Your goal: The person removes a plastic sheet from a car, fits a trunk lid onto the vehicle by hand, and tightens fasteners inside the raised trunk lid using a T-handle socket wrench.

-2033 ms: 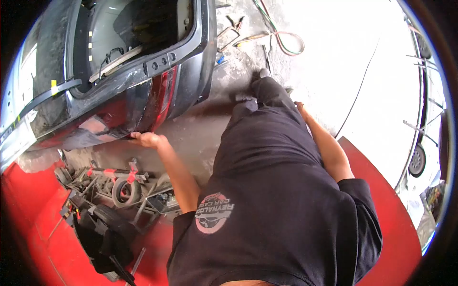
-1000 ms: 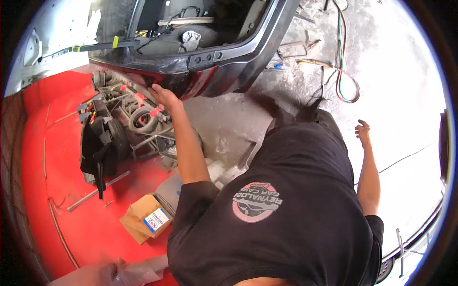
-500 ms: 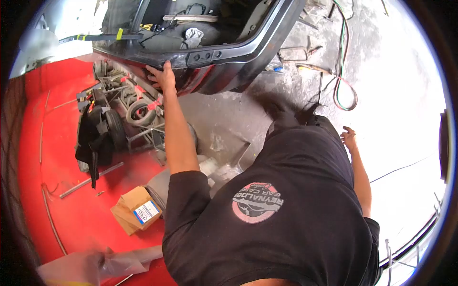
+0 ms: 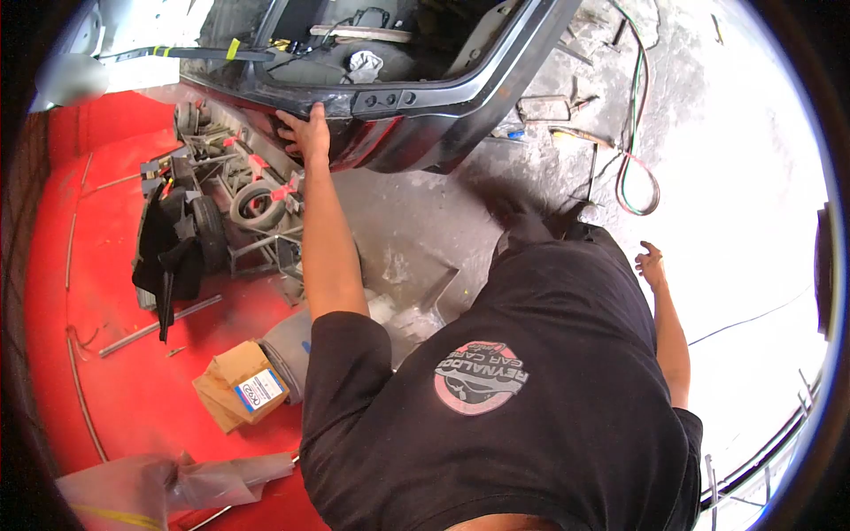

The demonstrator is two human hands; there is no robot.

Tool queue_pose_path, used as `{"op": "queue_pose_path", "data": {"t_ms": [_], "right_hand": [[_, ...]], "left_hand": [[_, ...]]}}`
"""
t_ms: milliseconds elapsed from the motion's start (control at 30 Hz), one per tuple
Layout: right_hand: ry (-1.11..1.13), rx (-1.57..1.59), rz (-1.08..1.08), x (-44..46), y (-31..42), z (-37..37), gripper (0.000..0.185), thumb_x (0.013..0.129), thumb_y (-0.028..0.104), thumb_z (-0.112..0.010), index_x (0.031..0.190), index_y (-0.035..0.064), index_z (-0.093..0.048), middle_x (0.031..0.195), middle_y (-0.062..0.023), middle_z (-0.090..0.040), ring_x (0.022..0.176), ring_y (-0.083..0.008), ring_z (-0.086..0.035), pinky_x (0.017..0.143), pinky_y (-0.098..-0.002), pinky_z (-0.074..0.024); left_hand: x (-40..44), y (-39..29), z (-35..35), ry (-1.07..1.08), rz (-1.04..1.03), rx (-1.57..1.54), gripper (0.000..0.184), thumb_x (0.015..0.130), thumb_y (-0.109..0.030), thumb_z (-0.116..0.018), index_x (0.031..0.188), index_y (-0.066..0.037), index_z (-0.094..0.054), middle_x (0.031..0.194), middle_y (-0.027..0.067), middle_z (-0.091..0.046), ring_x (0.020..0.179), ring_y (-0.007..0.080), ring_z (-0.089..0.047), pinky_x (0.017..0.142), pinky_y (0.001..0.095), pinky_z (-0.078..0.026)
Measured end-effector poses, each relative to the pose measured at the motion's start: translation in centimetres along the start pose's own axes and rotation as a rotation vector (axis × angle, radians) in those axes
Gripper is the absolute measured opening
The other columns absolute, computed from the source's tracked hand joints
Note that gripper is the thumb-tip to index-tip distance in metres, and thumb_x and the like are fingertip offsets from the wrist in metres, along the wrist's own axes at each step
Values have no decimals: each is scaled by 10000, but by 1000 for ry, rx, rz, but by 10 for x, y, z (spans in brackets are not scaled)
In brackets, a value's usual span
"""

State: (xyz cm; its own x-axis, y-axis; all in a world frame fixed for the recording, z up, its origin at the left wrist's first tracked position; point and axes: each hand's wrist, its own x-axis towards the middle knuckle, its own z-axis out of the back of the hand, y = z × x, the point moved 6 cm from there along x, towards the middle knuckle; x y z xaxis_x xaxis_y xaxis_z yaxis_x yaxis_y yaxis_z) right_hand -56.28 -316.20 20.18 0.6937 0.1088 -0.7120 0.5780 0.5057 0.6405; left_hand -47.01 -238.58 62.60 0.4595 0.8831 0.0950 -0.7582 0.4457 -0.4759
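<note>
My left hand (image 4: 306,137) rests against the outer edge of a dark car body (image 4: 398,140), just below its large opening. Its fingers are spread, and the thumb lies on the rim beside a black strip with holes (image 4: 383,102). Inside the opening lie a white crumpled cloth (image 4: 364,66) and a long pale piece (image 4: 361,34). My right hand (image 4: 651,264) hangs low at my side over the bright floor, touching nothing. Its fingers are loosely bent and apart, with nothing visible in them.
Wheels and metal parts (image 4: 257,205) lie left of my arm, near a red floor area (image 4: 115,265). A cardboard box (image 4: 239,387) and plastic sheeting (image 4: 168,491) are lower left. A looped hose (image 4: 639,190) and a metal frame (image 4: 544,108) lie on the floor ahead.
The view has shifted slightly, so the box and loose parts appear a little farther left. My left hand stays on the car body; my right hand still hangs at my side.
</note>
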Motion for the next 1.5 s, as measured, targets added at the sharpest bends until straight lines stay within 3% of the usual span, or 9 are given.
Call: {"op": "queue_pose_path", "data": {"t_ms": [100, 233, 267, 767, 867, 1067, 1267, 1367, 1500], "right_hand": [[40, -42, 32, -4, -4, -10, 602, 826, 99, -548, 1415, -23, -554, 777, -141, -680, 609, -162, -634, 507, -320, -500], [67, -188, 182, -10, 4, -21, 576, 826, 117, -593, 1369, -73, -581, 1017, -260, -733, 879, -298, -730, 811, -391, -576], [81, -200, 161, -11, 7, -23, 551, 831, 123, -603, 1341, -87, -600, 1202, -301, -694, 1059, -364, -714, 973, -406, -534], [106, -262, 151, -23, 32, -21, 520, 847, 108, -628, 1330, -81, -613, 1202, -280, -702, 1004, -342, -728, 916, -399, -557], [105, -285, 145, -25, 30, -23, 507, 855, 100, -624, 1329, -80, -614, 1214, -284, -697, 1056, -353, -721, 946, -399, -550], [147, -311, 135, -40, 46, -24, 490, 865, 114, -607, 1312, -87, -625, 1202, -286, -701, 1084, -354, -715, 972, -403, -540], [177, -327, 152, -38, 44, -29, 561, 872, 215, -590, 1351, -77, -603, 1071, -316, -723, 1040, -379, -724, 912, -414, -558], [116, -348, 128, -42, 50, -27, 468, 873, 162, -628, 1289, -52, -656, 1112, -282, -729, 1033, -333, -735, 915, -404, -559], [135, -337, 137, -43, 53, -28, 470, 872, 177, -645, 1286, -45, -660, 1105, -282, -730, 1027, -333, -738, 912, -401, -560]], "left_hand": [[-1, 0, 0, -1, 3, -4, 1128, 832, -604, -679, 1655, -216, -13, 1686, 287, 8, 1464, 669, -46, 1207, 662, -145], [-1, 1, 0, 4, 4, -2, 1140, 826, -596, -695, 1655, -225, -8, 1688, 282, 9, 1470, 661, -35, 1205, 669, -144], [-1, 1, 0, 5, 3, -2, 1143, 824, -594, -700, 1655, -227, -6, 1689, 280, 11, 1471, 660, -30, 1204, 671, -144], [1, 3, -3, 2, -23, -87, 1156, 816, -559, -706, 1654, -181, -7, 1665, 340, 32, 1476, 651, 53, 1213, 666, -57], [16, 16, -10, -19, -39, -23, 1132, 830, -591, -695, 1655, -231, -7, 1683, 291, 50, 1480, 647, 9, 1195, 689, -134], [0, 3, -3, 3, -3, -44, 1133, 831, -589, -694, 1655, -217, -11, 1680, 299, 50, 1481, 645, 17, 1199, 684, -129], [8, 9, -8, -37, -77, -66, 1161, 814, -595, -686, 1651, -139, -23, 1645, 380, 0, 1507, 599, 44, 1216, 655, -6], [15, 15, -11, -38, -81, -36, 1136, 828, -598, -690, 1655, -201, -19, 1675, 310, 41, 1474, 656, 20, 1205, 676, -105], [11, 11, -8, -41, -109, -22, 1155, 822, -611, -690, 1653, -171, -20, 1660, 346, 28, 1483, 642, 26, 1212, 664, -70]]}}
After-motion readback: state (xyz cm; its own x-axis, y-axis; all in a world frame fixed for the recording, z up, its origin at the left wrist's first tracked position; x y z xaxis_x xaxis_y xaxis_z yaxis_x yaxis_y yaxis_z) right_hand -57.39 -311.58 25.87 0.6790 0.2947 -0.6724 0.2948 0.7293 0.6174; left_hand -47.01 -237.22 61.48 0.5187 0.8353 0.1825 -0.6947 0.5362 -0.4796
